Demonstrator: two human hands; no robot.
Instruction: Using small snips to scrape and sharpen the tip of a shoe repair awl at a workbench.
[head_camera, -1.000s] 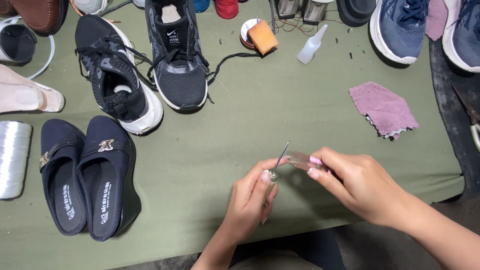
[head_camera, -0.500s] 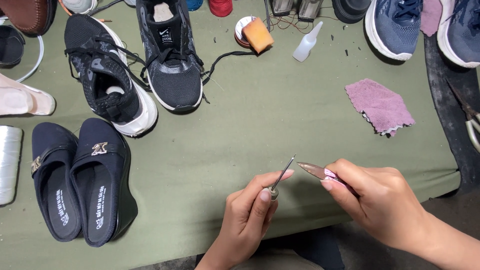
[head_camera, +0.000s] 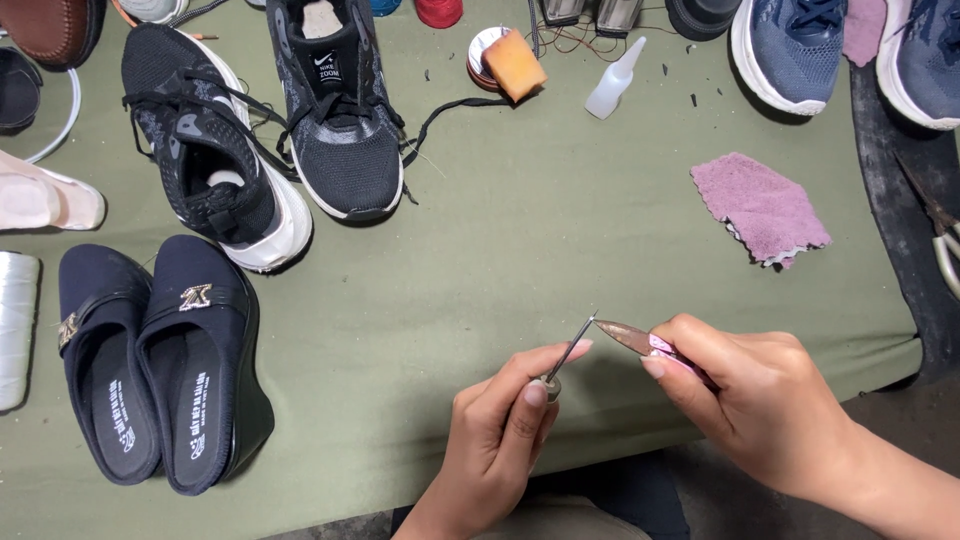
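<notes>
Near the desk (head_camera: 560, 230) front edge, the left hand (head_camera: 500, 440) pinches an awl (head_camera: 568, 358) upright; the right hand (head_camera: 760, 400) grips small pink-handled snips (head_camera: 640, 340), tips touching the awl point.

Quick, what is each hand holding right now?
Left hand: closed on a thin metal needle tool, tip pointing up.
Right hand: closed on small pink-handled clippers, tip at the needle.
</notes>
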